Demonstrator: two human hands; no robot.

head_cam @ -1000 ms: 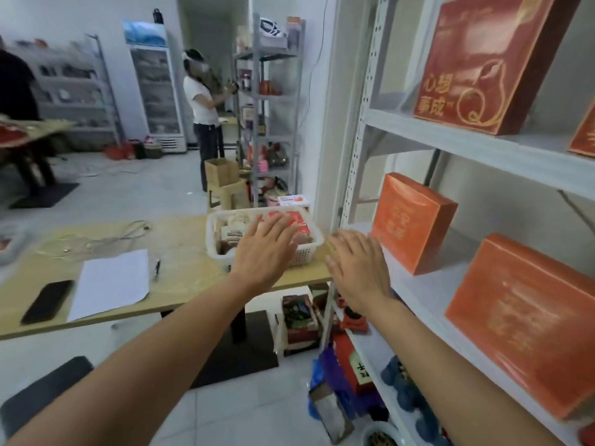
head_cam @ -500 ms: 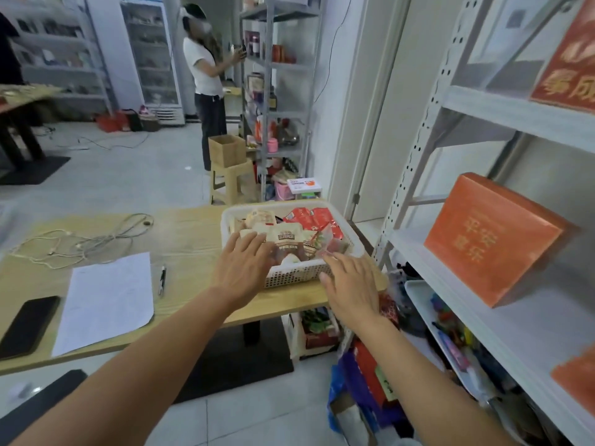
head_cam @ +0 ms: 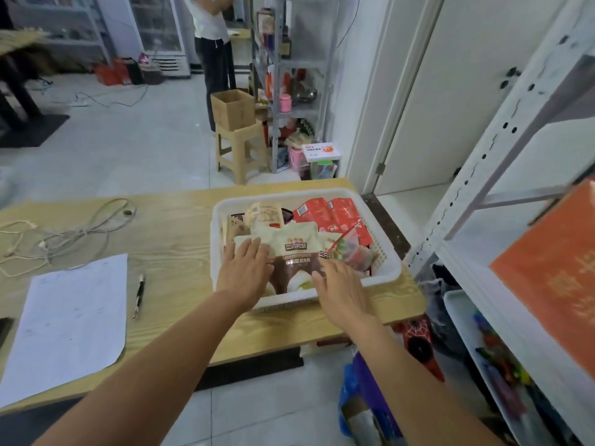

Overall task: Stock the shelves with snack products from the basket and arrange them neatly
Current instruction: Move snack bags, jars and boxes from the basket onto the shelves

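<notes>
Cream-brown pouch [head_cam: 291, 252] tops the basket [head_cam: 384, 275], between both hands. Left hand [head_cam: 245, 272] flat on its left edge, right hand [head_cam: 339, 286] spread at its right (neither grips).

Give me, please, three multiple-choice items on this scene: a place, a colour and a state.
1. Where does the pen lie? A. on the table between the paper sheet and the basket; B. inside the basket; C. on the paper sheet.
2. What colour is the basket? A. blue; B. white; C. black.
3. How are the left hand and right hand? A. gripping the pen; B. clenched fists; C. open over the snack packs.
Answers: 1A, it lies on bare wood beside the sheet; 2B, its rim is white; 3C, the fingers are straight, holding nothing.
</notes>
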